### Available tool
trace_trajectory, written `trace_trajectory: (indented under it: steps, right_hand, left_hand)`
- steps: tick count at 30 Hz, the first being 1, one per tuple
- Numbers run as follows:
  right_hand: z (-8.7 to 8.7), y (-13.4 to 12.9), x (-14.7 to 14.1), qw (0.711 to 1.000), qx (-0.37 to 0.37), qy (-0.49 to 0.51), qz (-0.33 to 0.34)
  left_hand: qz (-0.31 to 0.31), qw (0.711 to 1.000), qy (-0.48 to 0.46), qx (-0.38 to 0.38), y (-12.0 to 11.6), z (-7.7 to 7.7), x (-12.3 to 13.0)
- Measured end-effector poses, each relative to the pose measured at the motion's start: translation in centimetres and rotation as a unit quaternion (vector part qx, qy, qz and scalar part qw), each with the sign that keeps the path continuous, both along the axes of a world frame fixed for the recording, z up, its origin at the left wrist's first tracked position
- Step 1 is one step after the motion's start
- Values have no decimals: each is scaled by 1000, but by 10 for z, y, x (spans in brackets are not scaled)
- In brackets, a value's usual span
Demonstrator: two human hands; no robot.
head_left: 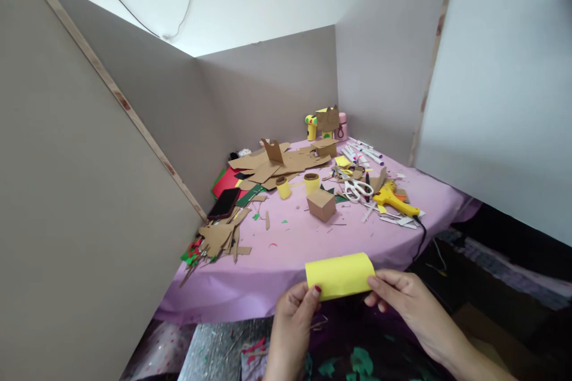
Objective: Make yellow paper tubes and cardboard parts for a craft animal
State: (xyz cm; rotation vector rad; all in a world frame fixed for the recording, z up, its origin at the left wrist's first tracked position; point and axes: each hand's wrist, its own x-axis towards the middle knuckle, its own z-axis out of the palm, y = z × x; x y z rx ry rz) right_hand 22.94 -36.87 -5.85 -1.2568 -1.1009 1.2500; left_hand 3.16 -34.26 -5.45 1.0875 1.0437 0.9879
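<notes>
A yellow sheet of paper (pixel 340 275), curved over along its top and right side, is held up in front of the table's near edge. My left hand (pixel 295 324) pinches its lower left corner between thumb and fingers. At the right end, my right hand (pixel 397 294) grips the sheet with thumb and fingertips. Beyond it on the cloth stand a small cardboard box (pixel 321 205) and two short yellow-wrapped cardboard tubes, one on the left (pixel 283 187) and one on the right (pixel 311 183).
A yellow glue gun (pixel 395 199) and white-handled scissors (pixel 357 189) lie at the right among scraps. Cardboard pieces (pixel 286 162) spread across the back, near several markers (pixel 366 152). A dark phone (pixel 224 203) and cardboard offcuts (pixel 218 237) lie left. Grey panels (pixel 272 83) enclose the table.
</notes>
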Motion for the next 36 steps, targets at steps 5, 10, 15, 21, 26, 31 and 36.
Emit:
trace_trajectory:
  steps: [5,10,15,21,26,31,36]
  right_hand:
    - [-1,1,1,1000,3,-15,12]
    - [-1,2,1,1000,8,-23,17]
    - [-3,2,-1,999,28,-36,3]
    - [-5,1,-9,996,36,-78,19]
    - [0,-1,-12,996,32,-83,26]
    - [6,-1,-11,997,0,-37,61]
    - [4,1,-7,996,-23,-9,85]
  left_hand:
    - [11,1000,21,9,1,2,-2]
    - [5,1000,20,8,3,-2,-4]
    - [-8,1000,-28,-11,5,-6,-2]
    - [50,998,-22,-16,2,-12,12]
    - [86,996,-23,3,-2,-12,20]
    - [89,996,-22,0,-4,-11,18]
    - [65,997,-37,15,-6,-9,19]
